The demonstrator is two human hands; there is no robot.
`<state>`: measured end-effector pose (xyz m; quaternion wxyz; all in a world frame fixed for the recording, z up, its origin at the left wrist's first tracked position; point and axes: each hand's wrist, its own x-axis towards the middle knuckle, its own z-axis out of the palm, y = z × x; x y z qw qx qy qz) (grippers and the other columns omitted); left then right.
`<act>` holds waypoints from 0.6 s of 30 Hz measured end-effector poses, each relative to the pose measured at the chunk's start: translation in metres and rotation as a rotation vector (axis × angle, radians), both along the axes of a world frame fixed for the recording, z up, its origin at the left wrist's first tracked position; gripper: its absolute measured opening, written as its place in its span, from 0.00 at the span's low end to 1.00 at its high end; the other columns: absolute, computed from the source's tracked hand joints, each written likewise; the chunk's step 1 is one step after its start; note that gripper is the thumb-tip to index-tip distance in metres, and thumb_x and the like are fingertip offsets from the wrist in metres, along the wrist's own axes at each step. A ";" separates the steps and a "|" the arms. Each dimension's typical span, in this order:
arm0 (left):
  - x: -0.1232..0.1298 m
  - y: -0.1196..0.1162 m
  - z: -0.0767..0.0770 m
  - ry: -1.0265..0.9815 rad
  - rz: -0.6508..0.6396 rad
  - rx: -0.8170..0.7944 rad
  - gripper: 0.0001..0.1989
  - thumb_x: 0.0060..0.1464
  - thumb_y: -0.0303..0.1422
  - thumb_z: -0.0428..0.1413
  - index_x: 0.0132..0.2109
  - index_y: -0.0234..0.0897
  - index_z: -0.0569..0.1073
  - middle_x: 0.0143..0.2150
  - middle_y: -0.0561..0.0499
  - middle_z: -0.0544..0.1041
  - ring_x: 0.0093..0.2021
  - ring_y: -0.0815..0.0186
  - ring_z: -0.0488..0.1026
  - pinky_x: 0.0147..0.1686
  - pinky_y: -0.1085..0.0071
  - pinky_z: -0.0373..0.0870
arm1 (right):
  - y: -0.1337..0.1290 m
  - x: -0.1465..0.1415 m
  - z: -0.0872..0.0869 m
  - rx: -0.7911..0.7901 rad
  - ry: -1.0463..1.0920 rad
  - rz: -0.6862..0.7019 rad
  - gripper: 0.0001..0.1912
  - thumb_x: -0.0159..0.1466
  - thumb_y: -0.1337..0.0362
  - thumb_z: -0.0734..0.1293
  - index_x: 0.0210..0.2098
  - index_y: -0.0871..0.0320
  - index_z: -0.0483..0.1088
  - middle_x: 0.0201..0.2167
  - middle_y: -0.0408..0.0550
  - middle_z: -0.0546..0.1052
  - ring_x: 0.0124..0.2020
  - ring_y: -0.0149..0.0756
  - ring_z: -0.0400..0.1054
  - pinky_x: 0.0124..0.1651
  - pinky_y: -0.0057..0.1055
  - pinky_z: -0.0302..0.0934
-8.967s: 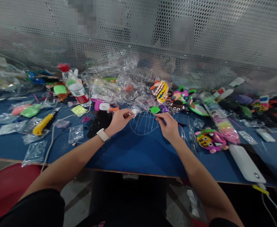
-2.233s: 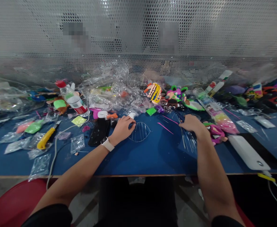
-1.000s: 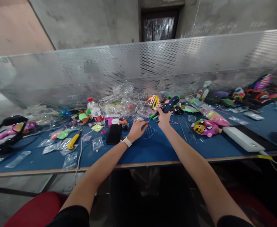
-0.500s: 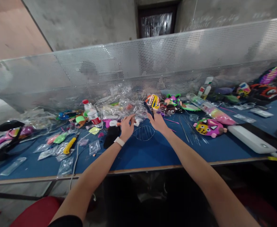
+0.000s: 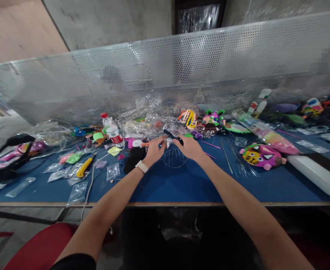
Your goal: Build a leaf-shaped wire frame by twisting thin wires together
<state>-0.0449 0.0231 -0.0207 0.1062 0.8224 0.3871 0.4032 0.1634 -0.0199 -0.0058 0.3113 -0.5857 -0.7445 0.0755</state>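
Observation:
My right hand point(image 5: 191, 148) is closed round a dark, elongated tool point(image 5: 170, 134) that points to the left; its exact kind is unclear. Opposite it, my left hand point(image 5: 154, 150) has its fingers bent and drawn together beside a small white piece point(image 5: 168, 142). What those fingers pinch is too small to make out. Just below both hands lies a rounded frame of thin wire point(image 5: 175, 159) with several ribs, resting on the blue table. A black object point(image 5: 134, 159) lies partly behind my left wrist.
A bottle with a red cap point(image 5: 113, 131) and crumpled clear plastic point(image 5: 142, 125) stand behind. To the left is a yellow cutter knife point(image 5: 84, 167). On the right lie loose wires point(image 5: 239, 161), a colourful animal mask point(image 5: 262, 155) and a white device point(image 5: 317, 176).
My left hand has closed its fingers and come nearer to the right hand. The dark tool has swung flatter, its tip now further left. The view has shifted slightly.

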 end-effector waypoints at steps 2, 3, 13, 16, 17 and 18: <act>-0.001 0.003 0.000 -0.090 -0.015 -0.037 0.14 0.71 0.34 0.53 0.57 0.38 0.79 0.48 0.44 0.84 0.51 0.55 0.81 0.57 0.56 0.75 | 0.000 0.002 0.000 0.019 0.000 -0.007 0.25 0.76 0.45 0.58 0.50 0.58 0.77 0.37 0.56 0.83 0.38 0.50 0.77 0.38 0.37 0.62; -0.002 0.004 0.001 -0.146 -0.026 -0.061 0.15 0.71 0.37 0.54 0.59 0.37 0.77 0.49 0.43 0.84 0.52 0.56 0.81 0.56 0.57 0.76 | 0.000 0.002 0.001 0.024 -0.002 -0.005 0.25 0.76 0.45 0.58 0.49 0.58 0.77 0.36 0.56 0.83 0.37 0.50 0.77 0.38 0.37 0.62; -0.020 0.008 0.013 -0.387 -0.469 -0.518 0.25 0.63 0.33 0.60 0.66 0.40 0.71 0.62 0.38 0.79 0.40 0.61 0.85 0.44 0.58 0.85 | -0.007 -0.003 0.004 -0.055 -0.061 0.148 0.24 0.76 0.45 0.59 0.47 0.56 0.78 0.30 0.53 0.80 0.33 0.48 0.75 0.35 0.37 0.61; -0.020 0.007 0.012 -0.440 -0.438 -0.623 0.24 0.60 0.31 0.63 0.62 0.38 0.74 0.61 0.38 0.80 0.39 0.60 0.85 0.41 0.59 0.85 | -0.007 -0.003 0.003 -0.051 -0.099 0.170 0.25 0.76 0.45 0.58 0.49 0.57 0.78 0.33 0.55 0.82 0.36 0.50 0.77 0.36 0.38 0.61; -0.020 0.007 0.012 -0.448 -0.432 -0.635 0.24 0.59 0.31 0.63 0.62 0.38 0.74 0.61 0.38 0.80 0.38 0.60 0.85 0.40 0.59 0.86 | -0.007 -0.003 0.004 -0.052 -0.112 0.175 0.25 0.77 0.46 0.58 0.50 0.57 0.78 0.34 0.55 0.82 0.37 0.51 0.77 0.37 0.38 0.62; -0.020 0.008 0.012 -0.455 -0.434 -0.642 0.23 0.59 0.31 0.64 0.61 0.38 0.75 0.60 0.38 0.80 0.38 0.60 0.85 0.40 0.59 0.86 | -0.007 -0.002 0.005 -0.056 -0.121 0.178 0.25 0.77 0.46 0.58 0.50 0.57 0.78 0.34 0.56 0.82 0.37 0.51 0.77 0.37 0.38 0.62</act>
